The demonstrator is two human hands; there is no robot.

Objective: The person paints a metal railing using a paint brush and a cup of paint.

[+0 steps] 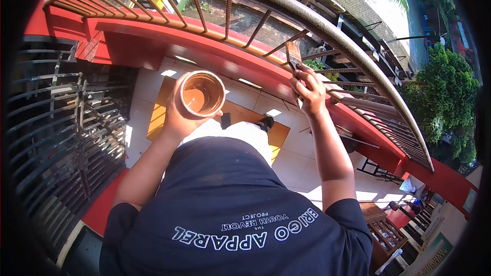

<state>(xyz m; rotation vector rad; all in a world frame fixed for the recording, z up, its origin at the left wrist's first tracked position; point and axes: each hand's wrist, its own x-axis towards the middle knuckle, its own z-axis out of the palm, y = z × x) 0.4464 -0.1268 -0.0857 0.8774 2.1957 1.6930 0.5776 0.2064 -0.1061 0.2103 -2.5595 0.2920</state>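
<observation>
My left hand (175, 115) is wrapped round a paint pot (214, 88), held upright in front of my body. Brown liquid paint (194, 100) lies in its bottom, and brown smears coat the inner wall. My right hand (312, 92) grips a paintbrush (293, 56) by the handle, bristles pointing up and away from me. Brown colour shows on those bristles, which overlap the end of a thin upright bar of the metal railing (286, 4). Part of the brush handle is hidden behind my fingers.
Below the railing runs a red ledge (245, 53). A dark metal grille (79, 117) stands on the left. Beneath me are white floor tiles (299, 161) and a yellow-brown panel (158, 105). Wooden furniture (381, 232) sits at lower right; a leafy tree (442, 92) grows beyond the railing.
</observation>
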